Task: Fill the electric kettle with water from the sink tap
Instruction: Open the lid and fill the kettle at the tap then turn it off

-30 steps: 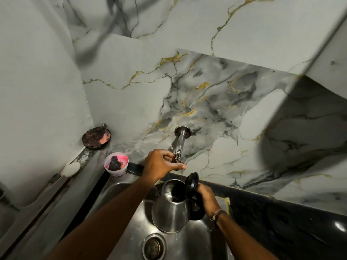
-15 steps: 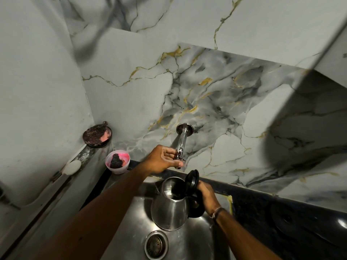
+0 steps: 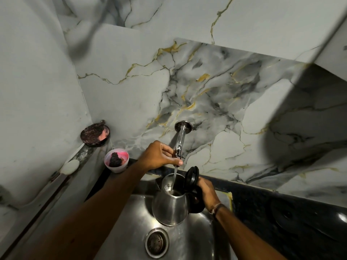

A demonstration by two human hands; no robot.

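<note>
A steel electric kettle (image 3: 170, 207) with its black lid flipped up is held over the steel sink (image 3: 124, 231), below the chrome wall tap (image 3: 181, 136). My right hand (image 3: 206, 192) grips the kettle's black handle. My left hand (image 3: 159, 155) pinches the tap's knob at the spout end. A thin stream of water (image 3: 174, 177) falls from the tap into the kettle's open mouth.
The sink drain (image 3: 156, 243) lies below the kettle. A pink cup with a dark scrubber (image 3: 116, 160) stands at the sink's back left corner, a dark round dish (image 3: 94, 135) and a white soap (image 3: 70, 166) on the left ledge. Black countertop (image 3: 281, 216) runs to the right.
Water has started to run from the tap into the kettle. My left hand has shifted its fingers on the tap knob. The kettle stays under the spout.
</note>
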